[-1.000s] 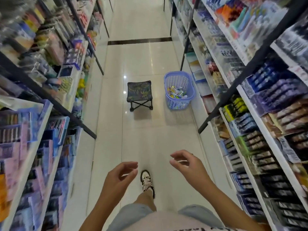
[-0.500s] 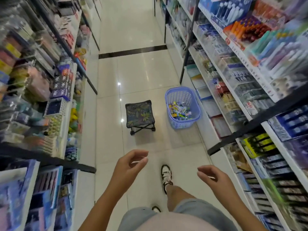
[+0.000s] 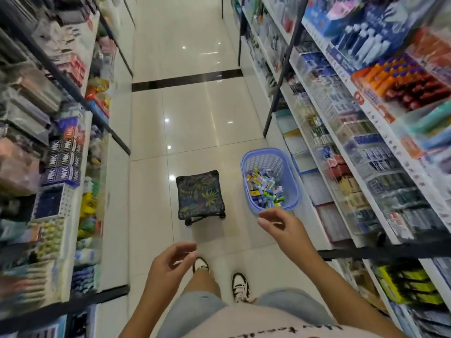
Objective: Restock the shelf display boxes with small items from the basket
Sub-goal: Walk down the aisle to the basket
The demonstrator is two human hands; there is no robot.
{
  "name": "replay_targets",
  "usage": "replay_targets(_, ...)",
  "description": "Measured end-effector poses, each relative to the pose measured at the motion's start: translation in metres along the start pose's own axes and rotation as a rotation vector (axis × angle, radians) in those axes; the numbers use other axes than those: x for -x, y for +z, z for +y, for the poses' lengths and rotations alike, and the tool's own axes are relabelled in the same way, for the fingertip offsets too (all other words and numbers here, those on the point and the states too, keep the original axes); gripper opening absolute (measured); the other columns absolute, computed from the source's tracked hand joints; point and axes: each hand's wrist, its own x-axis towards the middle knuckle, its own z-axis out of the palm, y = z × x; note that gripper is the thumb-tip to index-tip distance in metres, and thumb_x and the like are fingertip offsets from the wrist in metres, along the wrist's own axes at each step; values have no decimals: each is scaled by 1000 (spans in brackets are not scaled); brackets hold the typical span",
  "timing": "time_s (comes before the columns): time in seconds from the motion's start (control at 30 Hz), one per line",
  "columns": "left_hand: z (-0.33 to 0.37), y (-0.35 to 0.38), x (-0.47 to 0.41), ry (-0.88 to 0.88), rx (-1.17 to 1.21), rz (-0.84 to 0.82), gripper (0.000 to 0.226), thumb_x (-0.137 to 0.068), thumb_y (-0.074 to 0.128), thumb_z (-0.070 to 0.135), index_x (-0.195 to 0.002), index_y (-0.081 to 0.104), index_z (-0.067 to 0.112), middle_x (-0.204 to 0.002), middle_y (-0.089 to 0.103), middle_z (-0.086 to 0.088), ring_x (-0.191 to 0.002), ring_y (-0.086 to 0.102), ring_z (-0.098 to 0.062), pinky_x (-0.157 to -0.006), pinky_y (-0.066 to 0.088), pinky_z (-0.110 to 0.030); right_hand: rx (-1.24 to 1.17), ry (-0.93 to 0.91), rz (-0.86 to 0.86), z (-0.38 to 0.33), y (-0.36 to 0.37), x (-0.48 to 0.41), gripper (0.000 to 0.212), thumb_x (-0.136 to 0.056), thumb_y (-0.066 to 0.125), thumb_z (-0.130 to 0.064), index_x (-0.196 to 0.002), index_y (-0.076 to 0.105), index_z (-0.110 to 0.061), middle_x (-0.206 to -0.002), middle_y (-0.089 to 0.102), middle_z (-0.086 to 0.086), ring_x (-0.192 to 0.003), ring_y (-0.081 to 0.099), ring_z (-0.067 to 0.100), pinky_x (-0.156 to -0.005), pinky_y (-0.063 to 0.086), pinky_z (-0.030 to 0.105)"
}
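Closer now: the person has walked up the aisle, so the basket (image 3: pixel 264 160) and the stool (image 3: pixel 200 193) sit just ahead instead of far down the floor. The right hand (image 3: pixel 284 229) has swung forward and up, and its fingertips are now near the front edge of the basket, but not in it yet. Its fingers are a little bent and spread apart, and they hold nothing. The left hand (image 3: pixel 168 264) hangs lower, above the feet, with loose bent fingers, and it is empty too. The basket stands on the floor right by the right-hand shelf (image 3: pixel 341 152), and the small items (image 3: pixel 264 189) lie in a heap inside it. I think the walk is nearly done and no item has been picked up yet. Bending down to grab some looks like the next job.
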Motion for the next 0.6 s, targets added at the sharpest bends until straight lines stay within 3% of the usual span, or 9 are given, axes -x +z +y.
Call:
replay_targets(0.17, 39, -9, -90, 38, -41, -87, 17, -85, 68, 9, -96, 72, 21, -94, 73, 10, -89, 67, -4, -73, 51, -10, -25, 56, 56, -5, 9, -58, 8, -84, 69, -27, -91, 67, -25, -92, 70, -12, -87, 65, 0, -76, 51, 17)
replay_targets(0.37, 95, -15, -206, 124, -117, -259, 16, -86, 67, 10, -97, 71, 21, -92, 73, 12, -85, 67, 3, -71, 49, -7, -152, 209, 300, 7, 21, -98, 9, -80, 73, -16, -82, 68, -24, -83, 71, -8, -83, 67, 8, -73, 51, 16)
replay_targets(0.6, 146, 26, -304, 109, -231, -484, 16, -87, 66, 9, -99, 71, 17, -95, 73, 8, -89, 68, -1, -78, 53, -13, -231, 311, 471, 14, 22, -144, 12, -81, 72, -16, -81, 68, -27, -84, 70, -16, -76, 65, -1, -68, 48, 8)
